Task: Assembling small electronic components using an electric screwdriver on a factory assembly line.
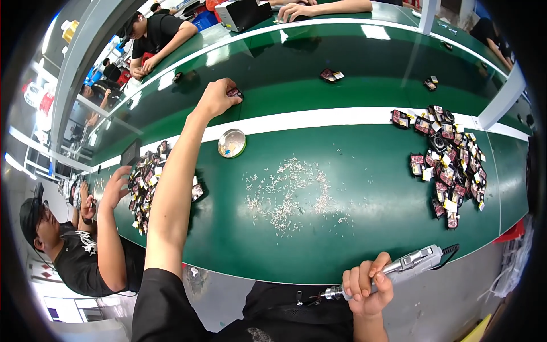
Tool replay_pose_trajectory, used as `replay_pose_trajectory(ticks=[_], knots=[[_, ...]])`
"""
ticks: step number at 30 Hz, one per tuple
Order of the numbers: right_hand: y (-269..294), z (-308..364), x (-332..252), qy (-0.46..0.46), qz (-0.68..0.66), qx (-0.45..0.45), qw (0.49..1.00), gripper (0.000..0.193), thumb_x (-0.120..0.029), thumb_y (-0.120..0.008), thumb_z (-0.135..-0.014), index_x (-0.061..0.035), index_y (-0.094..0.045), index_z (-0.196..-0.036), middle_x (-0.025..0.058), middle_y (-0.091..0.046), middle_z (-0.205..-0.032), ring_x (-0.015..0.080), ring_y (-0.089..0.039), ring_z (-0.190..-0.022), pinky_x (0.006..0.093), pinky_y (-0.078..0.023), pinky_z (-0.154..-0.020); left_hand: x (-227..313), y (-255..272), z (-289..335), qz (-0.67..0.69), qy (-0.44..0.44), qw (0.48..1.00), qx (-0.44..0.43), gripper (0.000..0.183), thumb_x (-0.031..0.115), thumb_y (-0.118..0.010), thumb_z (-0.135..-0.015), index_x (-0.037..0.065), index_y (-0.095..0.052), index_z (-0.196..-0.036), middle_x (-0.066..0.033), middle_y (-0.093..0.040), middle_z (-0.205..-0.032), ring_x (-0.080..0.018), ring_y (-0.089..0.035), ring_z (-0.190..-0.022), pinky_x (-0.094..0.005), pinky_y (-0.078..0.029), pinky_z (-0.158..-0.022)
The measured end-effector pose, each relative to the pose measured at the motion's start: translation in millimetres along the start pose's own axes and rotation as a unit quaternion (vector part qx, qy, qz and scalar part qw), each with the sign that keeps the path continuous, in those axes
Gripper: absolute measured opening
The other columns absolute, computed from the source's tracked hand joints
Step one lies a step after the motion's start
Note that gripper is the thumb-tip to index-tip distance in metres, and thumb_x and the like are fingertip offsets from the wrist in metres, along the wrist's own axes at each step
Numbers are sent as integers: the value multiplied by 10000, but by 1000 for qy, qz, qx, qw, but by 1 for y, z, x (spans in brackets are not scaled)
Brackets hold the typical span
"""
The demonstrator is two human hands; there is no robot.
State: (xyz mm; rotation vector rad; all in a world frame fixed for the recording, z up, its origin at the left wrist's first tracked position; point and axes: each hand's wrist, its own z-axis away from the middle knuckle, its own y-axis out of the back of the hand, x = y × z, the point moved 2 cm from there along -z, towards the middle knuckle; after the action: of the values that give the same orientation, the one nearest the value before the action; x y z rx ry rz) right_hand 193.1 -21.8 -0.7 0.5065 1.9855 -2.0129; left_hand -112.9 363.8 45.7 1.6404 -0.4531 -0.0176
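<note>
At eleven o'clock, the left hand (215, 99) pinches a small dark case (235, 93), probably light and hard, best held by its edges; at five, the right hand (368, 286) grips a silver screwdriver (415, 262).

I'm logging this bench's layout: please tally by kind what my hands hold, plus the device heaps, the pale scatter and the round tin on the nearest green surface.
Device heaps: 2, the left heap and the right heap
Scatter of small pale pieces: 1
Round tin: 1
Powered screwdriver, in the right hand: 1
Small device, in the left hand: 1
Total: 6
</note>
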Motion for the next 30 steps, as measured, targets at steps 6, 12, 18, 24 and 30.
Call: replay_pose_trajectory(ticks=[6,12,18,24,30], knots=[[-3,3,0,1,7,-5,1000,82,-131,-468,-880,-56,-439,-865,24,-379,-505,128,-385,-409,307,-384,-467,2,3,15,42,-20,998,46,405,125,-739,-703,-58,-615,-1043,-177,-663,-983,-247,-644,-895,-319,-500,-825],[-1,5,-3,8,7,-11,1000,75,-130,-468,-881,-62,-440,-868,19,-377,-506,124,-380,-411,305,-384,-487,105,8,82,155,-162,974,40,374,38,-721,-730,-28,-605,-1079,-107,-655,-964,-155,-623,-873,-269,-500,-796],[-1,10,-3,-5,-16,-12,1000,76,-141,-466,-898,-68,-452,-883,1,-385,-520,111,-366,-405,288,-372,-481,211,-9,233,222,-324,915,-96,537,-14,-736,-660,13,-554,-1165,-140,-549,-1076,-287,-585,-879,-364,-502,-756],[1,27,2,-24,-30,-28,999,81,-147,-466,-905,-67,-465,-890,2,-396,-525,106,-362,-410,283,-370,-480,230,-27,278,215,-355,899,-141,562,19,-732,-636,-20,-547,-1165,-149,-539,-1069,-311,-556,-885,-388,-483,-742],[1,35,14,-39,-21,-14,999,52,-112,-448,-905,-63,-468,-904,6,-403,-528,114,-385,-422,287,-378,-490,230,-32,283,238,-333,906,-111,495,42,-733,-628,-27,-582,-1094,-153,-587,-1118,-326,-552,-947,-389,-490,-767]])
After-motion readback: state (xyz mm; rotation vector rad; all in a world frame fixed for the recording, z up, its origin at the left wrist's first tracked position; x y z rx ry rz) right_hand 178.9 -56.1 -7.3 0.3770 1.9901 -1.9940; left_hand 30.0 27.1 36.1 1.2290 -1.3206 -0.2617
